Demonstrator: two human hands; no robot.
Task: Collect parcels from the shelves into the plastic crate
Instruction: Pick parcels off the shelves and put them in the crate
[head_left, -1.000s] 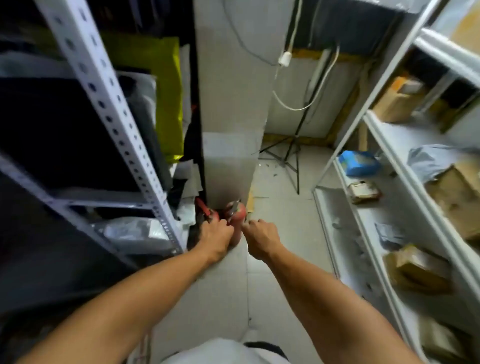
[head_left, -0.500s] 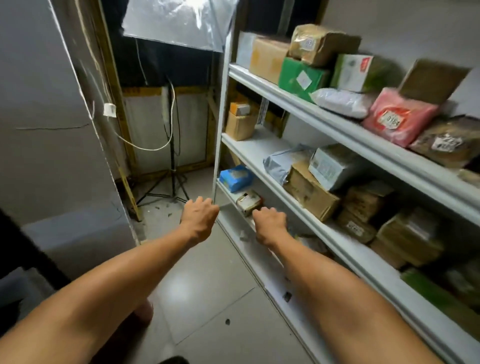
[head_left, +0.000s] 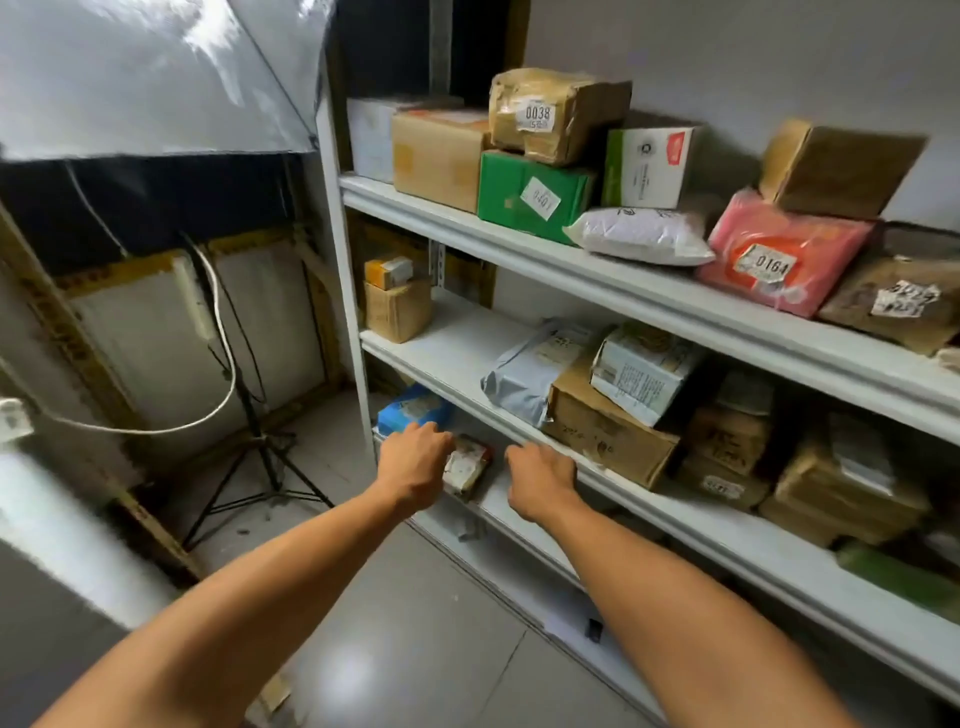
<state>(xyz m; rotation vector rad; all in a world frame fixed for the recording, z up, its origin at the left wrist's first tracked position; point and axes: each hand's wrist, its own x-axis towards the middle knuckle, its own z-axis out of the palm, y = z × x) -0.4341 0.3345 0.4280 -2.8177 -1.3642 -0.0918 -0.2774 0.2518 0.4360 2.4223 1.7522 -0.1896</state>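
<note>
- step in hand, as i judge it: reaching for a parcel; the plastic crate is not in view.
- left hand (head_left: 415, 466) and right hand (head_left: 540, 480) hover loosely curled, holding nothing, at the front edge of the white metal shelving unit (head_left: 675, 312).
- small white-and-red wrapped parcel (head_left: 467, 467) lies between them near the lower shelf's left end.
- next move calls for closing fingers round it.

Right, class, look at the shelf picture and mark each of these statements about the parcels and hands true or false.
1. The green box sits on the top shelf. True.
2. The left hand holds a parcel. False: it holds nothing.
3. The pink parcel carries a label reading 0164. True.
4. The blue parcel lies on the top shelf. False: it lies on the lower shelf, just beyond the left hand.
5. The right hand is holding a crate. False: it holds nothing; no crate is in view.
</note>
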